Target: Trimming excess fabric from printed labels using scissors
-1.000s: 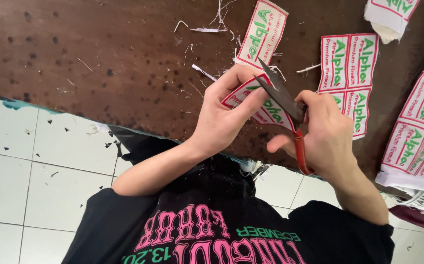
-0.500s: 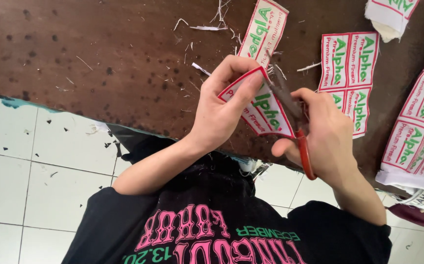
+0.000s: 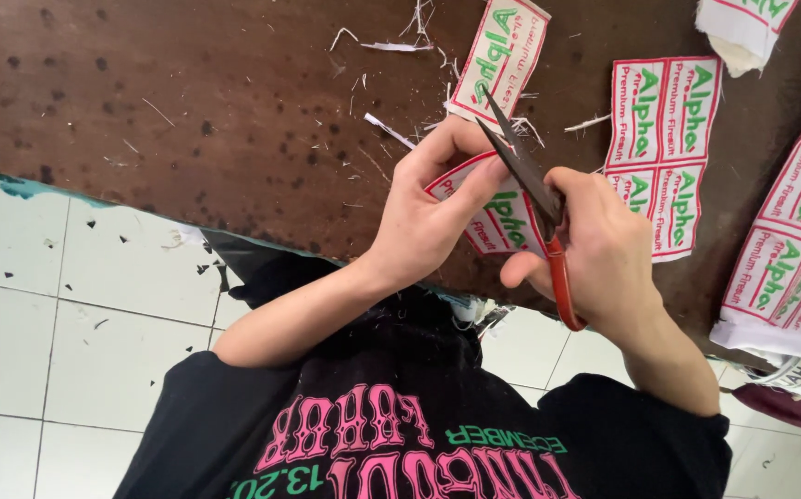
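**A:** Head view, looking down: what are your hands doing?

**B:** My left hand (image 3: 424,217) has its grip closed on a white fabric label (image 3: 488,217) with a red border and green lettering, thumb on top, fingers curled under its left edge. The label is lifted just above the dark brown surface (image 3: 188,102), near its closer edge.

**A:** And the other hand?

**B:** My right hand (image 3: 608,254) has its grip wrapped tight around red-handled scissors (image 3: 534,189). Their dark blades stand slightly parted, points aimed at the far side, crossing the label's right part.

**A:** What lies around them?

**B:** A single cut label (image 3: 499,57) lies just beyond the blade tips. A sheet of four uncut labels (image 3: 664,148) lies to the right, a larger stack (image 3: 793,277) at the right edge. White thread scraps (image 3: 391,46) litter the surface. Nearer to me is white tiled floor (image 3: 59,314).
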